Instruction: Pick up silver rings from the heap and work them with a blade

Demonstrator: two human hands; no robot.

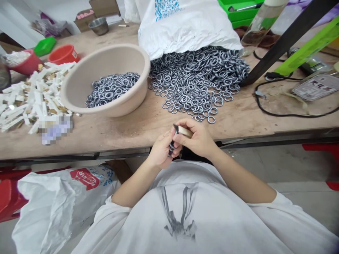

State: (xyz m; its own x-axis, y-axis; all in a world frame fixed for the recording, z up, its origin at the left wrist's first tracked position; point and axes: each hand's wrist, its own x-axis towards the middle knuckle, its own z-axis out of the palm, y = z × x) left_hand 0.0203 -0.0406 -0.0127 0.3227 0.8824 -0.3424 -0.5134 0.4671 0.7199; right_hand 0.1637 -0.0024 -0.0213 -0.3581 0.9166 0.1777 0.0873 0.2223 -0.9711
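Observation:
Close to the table's front edge, my left hand (160,151) is closed around several dark grey metal rings (171,146). My right hand (200,138) grips a small cream-coloured block (185,131) between thumb and fingers, right beside the rings. A dark tip shows at the block's left end, where both hands meet; its exact kind is unclear. Beyond my hands, a heap of the same rings (196,81) spills from a white sack (185,30) onto the wooden table (127,132). More rings (113,88) lie inside a beige basin (106,110) to the left.
White and brown scraps (34,95) cover the table's left side, near a red bowl (63,54) and a metal bowl (98,26). On the right stand a dark post (286,44) and a black cable (280,113). A white bag (53,208) sits below the table.

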